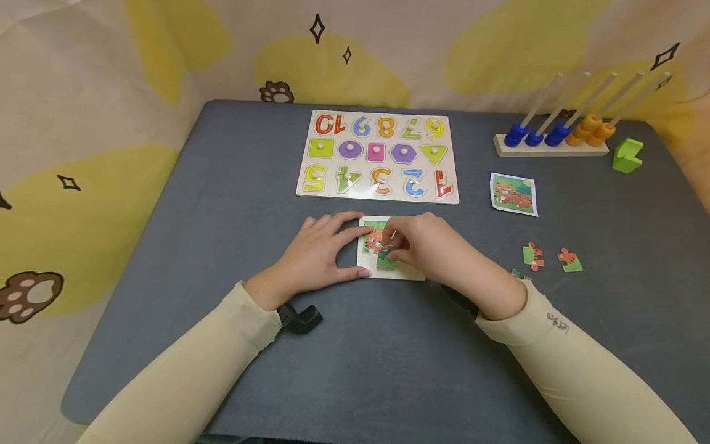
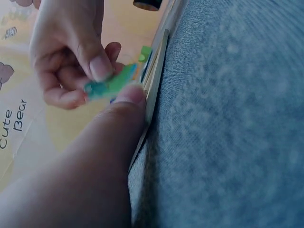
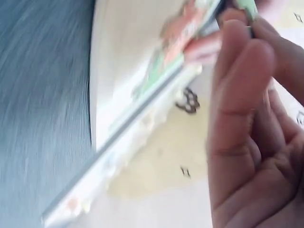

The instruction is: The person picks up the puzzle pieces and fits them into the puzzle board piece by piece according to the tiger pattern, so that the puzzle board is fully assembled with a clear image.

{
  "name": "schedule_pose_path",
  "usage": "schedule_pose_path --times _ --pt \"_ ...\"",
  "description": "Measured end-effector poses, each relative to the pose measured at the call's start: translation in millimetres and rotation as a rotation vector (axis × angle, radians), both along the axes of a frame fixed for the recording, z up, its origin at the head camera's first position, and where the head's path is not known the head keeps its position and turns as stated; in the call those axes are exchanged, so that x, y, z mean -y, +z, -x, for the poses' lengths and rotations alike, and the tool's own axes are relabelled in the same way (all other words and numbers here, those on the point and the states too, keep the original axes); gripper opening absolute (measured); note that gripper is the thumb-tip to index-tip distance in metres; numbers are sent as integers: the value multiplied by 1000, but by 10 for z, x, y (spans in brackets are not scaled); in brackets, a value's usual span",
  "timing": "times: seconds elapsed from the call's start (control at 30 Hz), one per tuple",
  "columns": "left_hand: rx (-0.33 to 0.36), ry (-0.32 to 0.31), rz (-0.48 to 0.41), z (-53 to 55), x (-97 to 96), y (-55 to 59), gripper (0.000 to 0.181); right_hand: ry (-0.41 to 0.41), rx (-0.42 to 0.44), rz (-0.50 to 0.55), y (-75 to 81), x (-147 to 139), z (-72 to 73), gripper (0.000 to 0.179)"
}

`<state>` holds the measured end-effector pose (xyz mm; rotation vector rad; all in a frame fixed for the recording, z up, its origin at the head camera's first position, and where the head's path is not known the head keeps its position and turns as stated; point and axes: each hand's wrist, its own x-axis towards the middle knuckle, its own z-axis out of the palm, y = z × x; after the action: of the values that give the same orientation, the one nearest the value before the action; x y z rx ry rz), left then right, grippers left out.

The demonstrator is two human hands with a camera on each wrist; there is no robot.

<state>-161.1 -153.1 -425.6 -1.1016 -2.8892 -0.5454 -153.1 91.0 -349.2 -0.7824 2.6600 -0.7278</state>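
A small white puzzle tray (image 1: 409,274) lies in front of me, with orange-and-green tiger artwork (image 1: 375,239) in its upper left part. My left hand (image 1: 318,251) rests along the tray's left side, its fingers spread and fairly straight, the thumb on the lower left edge. Between thumb and fingers, my right hand (image 1: 432,243) pinches a green puzzle piece (image 1: 385,259) over the tray. Seen from the left wrist, that piece (image 2: 111,86) is tilted close above the left thumb. My right hand hides the tray's upper right.
Loose puzzle pieces (image 1: 534,256) lie to the right, one partly behind the right sleeve. A tiger picture card (image 1: 513,194) is above them. Further back are a number-and-shape peg board (image 1: 377,161), a bead stacker (image 1: 551,150) and a green block (image 1: 627,156).
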Motion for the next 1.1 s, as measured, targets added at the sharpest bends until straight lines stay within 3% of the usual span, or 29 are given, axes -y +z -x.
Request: schedule_pose_path --times 0.23,0.5,0.73,0.83,0.97,1.1 --pt "2 2 8 -2 -8 17 86 -61 12 38 -131 175 62 14" --pt "19 4 18 -3 -12 26 86 -52 -17 8 -189 222 51 15" --pt "8 -3 6 3 -8 14 85 -8 -152 -84 -230 239 -39 19" --pt "2 -2 2 0 -10 13 85 2 -252 -131 -237 241 -142 13" --pt "3 1 7 -7 -16 13 85 74 -413 -205 -253 218 -314 9" --pt "0 9 24 -3 -16 15 86 136 -474 -249 -279 190 -419 18"
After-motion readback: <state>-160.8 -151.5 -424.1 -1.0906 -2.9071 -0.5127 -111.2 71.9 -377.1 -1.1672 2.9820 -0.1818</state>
